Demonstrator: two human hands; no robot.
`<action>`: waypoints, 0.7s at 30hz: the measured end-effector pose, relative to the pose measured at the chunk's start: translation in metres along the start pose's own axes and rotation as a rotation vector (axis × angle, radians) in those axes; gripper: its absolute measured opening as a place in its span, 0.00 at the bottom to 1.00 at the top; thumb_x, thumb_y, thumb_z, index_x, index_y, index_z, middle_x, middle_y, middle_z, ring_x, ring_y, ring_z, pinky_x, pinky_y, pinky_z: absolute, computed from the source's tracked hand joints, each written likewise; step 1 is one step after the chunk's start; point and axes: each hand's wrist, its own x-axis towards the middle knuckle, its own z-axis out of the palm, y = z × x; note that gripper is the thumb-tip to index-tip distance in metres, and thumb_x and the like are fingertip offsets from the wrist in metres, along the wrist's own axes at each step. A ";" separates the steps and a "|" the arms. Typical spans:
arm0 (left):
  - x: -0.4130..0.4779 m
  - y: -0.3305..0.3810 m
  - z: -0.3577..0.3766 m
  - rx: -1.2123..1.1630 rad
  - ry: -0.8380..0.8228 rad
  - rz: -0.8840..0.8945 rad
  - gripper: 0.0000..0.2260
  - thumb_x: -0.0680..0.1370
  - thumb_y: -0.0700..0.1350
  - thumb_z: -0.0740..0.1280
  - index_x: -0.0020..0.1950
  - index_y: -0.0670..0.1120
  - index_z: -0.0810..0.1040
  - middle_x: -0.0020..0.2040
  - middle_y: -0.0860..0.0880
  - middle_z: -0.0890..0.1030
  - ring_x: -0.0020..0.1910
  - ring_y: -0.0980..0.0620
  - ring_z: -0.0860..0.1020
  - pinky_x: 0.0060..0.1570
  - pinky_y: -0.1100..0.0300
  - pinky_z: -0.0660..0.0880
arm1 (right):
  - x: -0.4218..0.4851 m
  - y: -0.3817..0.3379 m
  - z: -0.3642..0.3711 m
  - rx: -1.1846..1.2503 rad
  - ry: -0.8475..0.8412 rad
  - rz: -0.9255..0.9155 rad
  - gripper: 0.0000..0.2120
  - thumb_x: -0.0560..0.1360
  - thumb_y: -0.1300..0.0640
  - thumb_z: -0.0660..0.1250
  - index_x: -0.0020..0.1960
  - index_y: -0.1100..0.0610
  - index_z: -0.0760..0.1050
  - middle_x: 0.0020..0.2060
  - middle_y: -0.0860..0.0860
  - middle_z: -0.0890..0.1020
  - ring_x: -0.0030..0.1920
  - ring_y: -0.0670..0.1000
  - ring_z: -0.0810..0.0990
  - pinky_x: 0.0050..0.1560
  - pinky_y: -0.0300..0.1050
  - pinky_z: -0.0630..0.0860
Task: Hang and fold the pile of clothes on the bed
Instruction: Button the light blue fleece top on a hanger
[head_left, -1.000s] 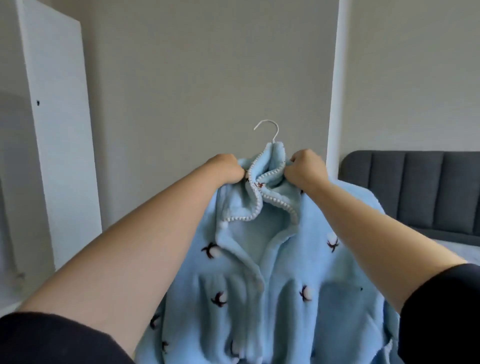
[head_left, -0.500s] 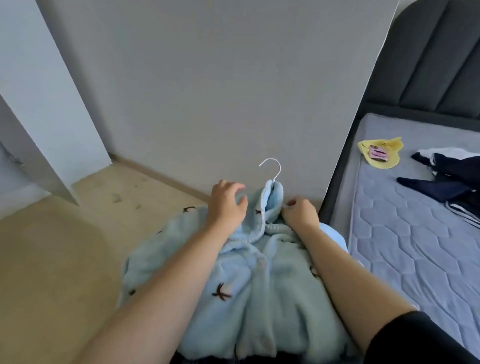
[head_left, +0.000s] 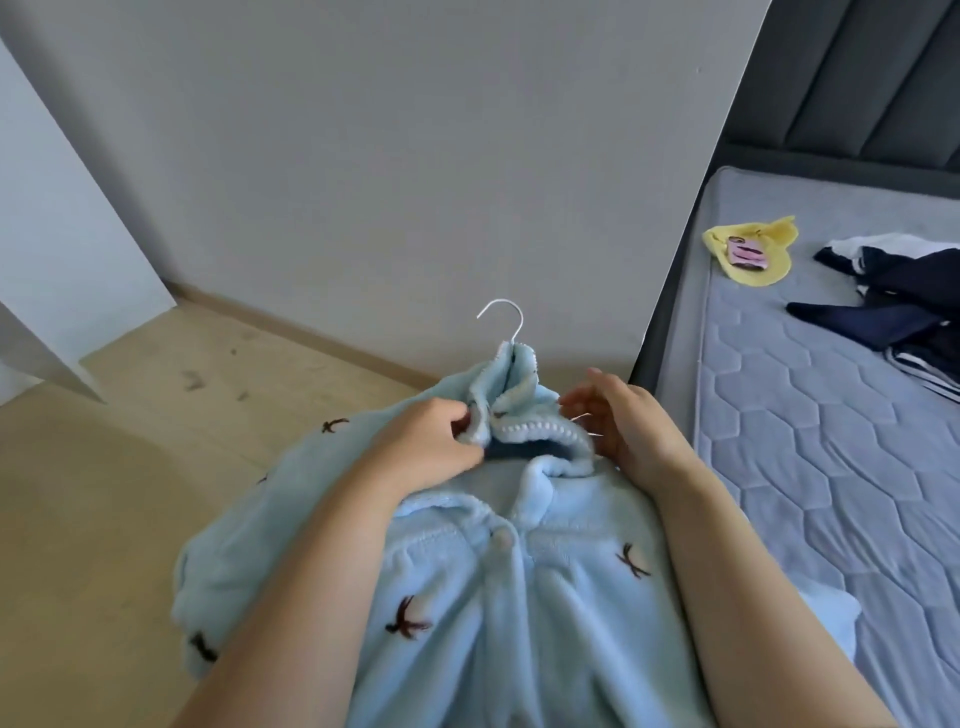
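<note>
A grey wall (head_left: 415, 156) rises left of the bed (head_left: 831, 441) and fills the upper part of the view. The pale wooden floor (head_left: 104, 467) spreads out on the same left side of the bed. The bed itself shows a bare grey quilted mattress, with a dark padded headboard (head_left: 883, 78) at its far end.

The light blue fleece top (head_left: 467, 597) is held up just left of the bed, at its near end. Its buttoned front faces the camera, it has small dark motifs scattered over it, and its right edge overlaps the mattress edge. A white panel (head_left: 67, 260) stands farthest left from the bed.

On the bed, toward the far right, lies a heap of navy clothes (head_left: 893, 301) with white showing among them.

The two hands are apart, one at each side of the top's collar. The left hand (head_left: 431, 441), the one farther from the bed, has its fingers curled and pinches the bunched collar. The right hand (head_left: 628, 421), close to the bed's edge, has loose, spread fingers beside the collar. I cannot tell whether they touch the fleece.

A yellow cloth (head_left: 763, 260) lies on the bed between the navy clothes and the bed's left edge. The white hanger hook (head_left: 501, 317) sticks up out of the collar, left of the bed.
</note>
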 end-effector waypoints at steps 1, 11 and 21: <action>0.002 -0.001 0.001 -0.096 0.133 -0.054 0.15 0.70 0.54 0.64 0.31 0.45 0.68 0.25 0.51 0.69 0.28 0.50 0.68 0.29 0.59 0.64 | -0.002 0.002 0.000 0.049 -0.059 -0.035 0.15 0.78 0.53 0.62 0.39 0.59 0.82 0.37 0.55 0.82 0.35 0.51 0.79 0.35 0.42 0.75; 0.012 -0.015 -0.007 -1.338 0.163 -0.458 0.11 0.79 0.49 0.63 0.46 0.43 0.81 0.43 0.48 0.82 0.43 0.53 0.81 0.41 0.60 0.73 | -0.010 0.011 0.047 -1.053 -0.111 -0.376 0.15 0.67 0.56 0.73 0.54 0.50 0.81 0.40 0.43 0.78 0.41 0.42 0.73 0.40 0.31 0.66; 0.008 -0.022 -0.002 -0.860 0.233 -0.368 0.05 0.75 0.38 0.65 0.44 0.46 0.80 0.39 0.48 0.81 0.41 0.49 0.79 0.44 0.58 0.73 | -0.009 0.010 0.051 -1.005 0.097 -0.308 0.10 0.70 0.52 0.70 0.38 0.59 0.79 0.31 0.50 0.79 0.36 0.51 0.77 0.38 0.44 0.72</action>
